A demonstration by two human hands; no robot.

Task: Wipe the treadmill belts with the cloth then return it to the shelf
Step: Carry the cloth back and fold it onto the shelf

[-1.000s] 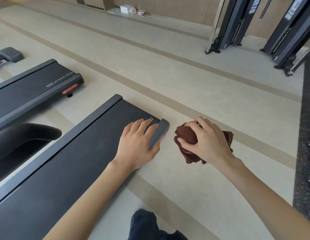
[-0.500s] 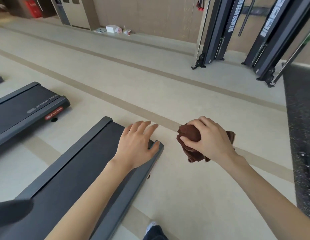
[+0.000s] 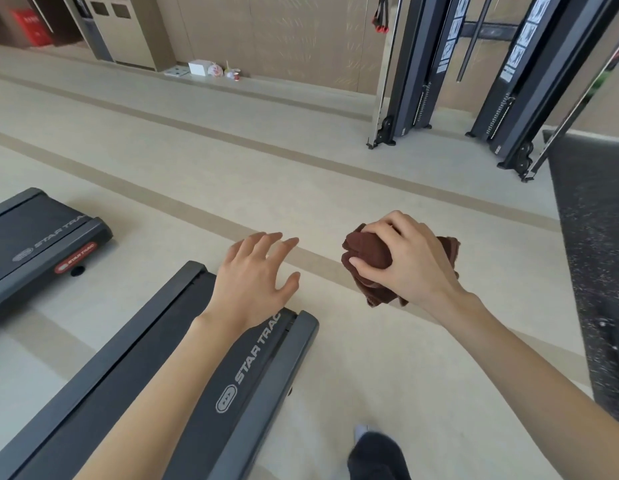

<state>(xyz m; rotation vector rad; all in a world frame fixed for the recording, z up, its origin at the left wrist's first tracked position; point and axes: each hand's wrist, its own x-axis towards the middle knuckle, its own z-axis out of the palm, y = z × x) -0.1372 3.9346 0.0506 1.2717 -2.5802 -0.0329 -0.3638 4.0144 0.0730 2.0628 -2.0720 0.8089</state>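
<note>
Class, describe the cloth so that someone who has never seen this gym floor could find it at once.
Start at the nearer treadmill, whose grey end cap reads STAR TRAC. Just past its end, to the right above the pale floor, the right hand grips the cloth. It is bunched into a wad and dark reddish brown, the only soft thing among hard grey machines.

Crumpled brown terry cloth point(image 3: 366, 258) mostly hidden under right hand point(image 3: 410, 259). Dark grey treadmill deck point(image 3: 155, 368) below left hand point(image 3: 256, 278) cut by bottom edge, belt partly behind forearm. Small white items point(image 3: 214, 69) far beyond hands too small to tell.
</note>
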